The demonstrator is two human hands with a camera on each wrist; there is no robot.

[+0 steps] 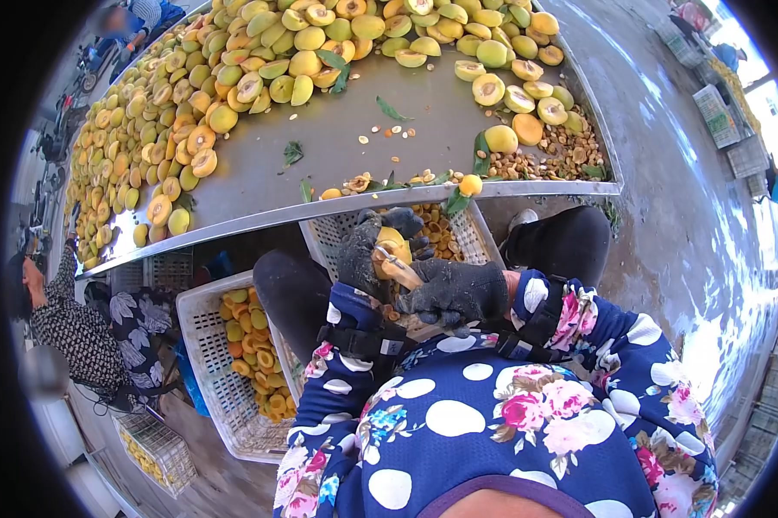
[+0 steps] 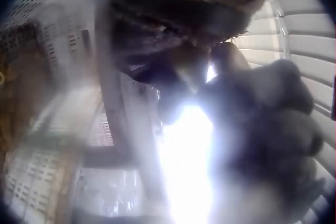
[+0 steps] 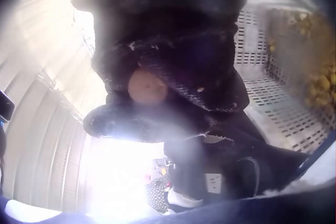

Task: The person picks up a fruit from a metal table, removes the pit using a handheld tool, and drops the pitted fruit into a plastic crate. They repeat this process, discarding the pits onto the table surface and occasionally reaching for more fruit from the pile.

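Dark gloves cover both hands in the head view. The left hand (image 1: pixel 360 252) grips a yellow-orange fruit (image 1: pixel 392 245) above a white crate. The right hand (image 1: pixel 462 292) closes round a tool with a light wooden handle (image 1: pixel 399 271), whose metal end meets the fruit. In the right wrist view the round handle end (image 3: pixel 147 86) shows between the curled fingers of the right hand (image 3: pixel 173 56). The left wrist view is blurred and glaring; the gloved left hand (image 2: pixel 262 119) shows there, the fruit cannot be made out.
A metal table (image 1: pixel 337 138) in front bears many halved fruits (image 1: pixel 173 147), loose pits (image 1: pixel 570 154) and leaves. White crates hold fruit pieces: one (image 1: pixel 316 231) between the knees, one (image 1: pixel 201 345) at the left. Another person (image 1: pixel 87 337) sits at the left.
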